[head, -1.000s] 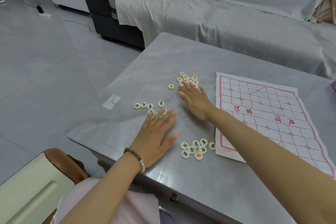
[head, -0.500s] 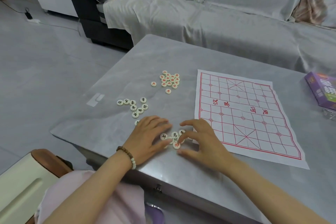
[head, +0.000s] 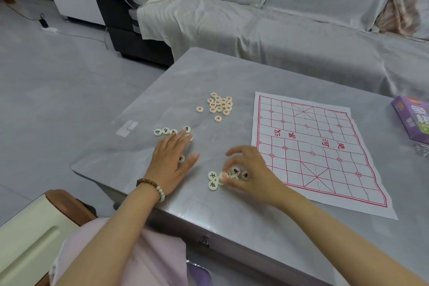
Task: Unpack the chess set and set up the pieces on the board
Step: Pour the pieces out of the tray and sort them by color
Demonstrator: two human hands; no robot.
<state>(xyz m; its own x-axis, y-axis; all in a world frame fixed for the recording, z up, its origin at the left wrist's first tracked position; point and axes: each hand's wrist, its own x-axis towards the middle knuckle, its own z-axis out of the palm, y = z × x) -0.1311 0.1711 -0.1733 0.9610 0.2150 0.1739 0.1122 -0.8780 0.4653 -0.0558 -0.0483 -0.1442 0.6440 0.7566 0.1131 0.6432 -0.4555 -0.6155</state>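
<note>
Chess set parts are spread over a grey marble-patterned table (head: 209, 72). A white paper board printed with a red grid (head: 320, 153) is laid flat on its right side, with no piece on it, and a purple cardboard box (head: 413, 121) is seen at the far right edge. The left hand (head: 169, 160) is held flat with fingers straight, the fingertips touching loose cream round black-lettered discs (head: 165, 131). The right hand (head: 253, 174) is curled over a nearer cluster of them just beside the board, and one blurred disc appears to be pinched. Cream round red-lettered discs (head: 219, 104) are heaped farther off. Sorting is judged best kept by colour, each disc being turned face up before it is set on a grid crossing
</note>
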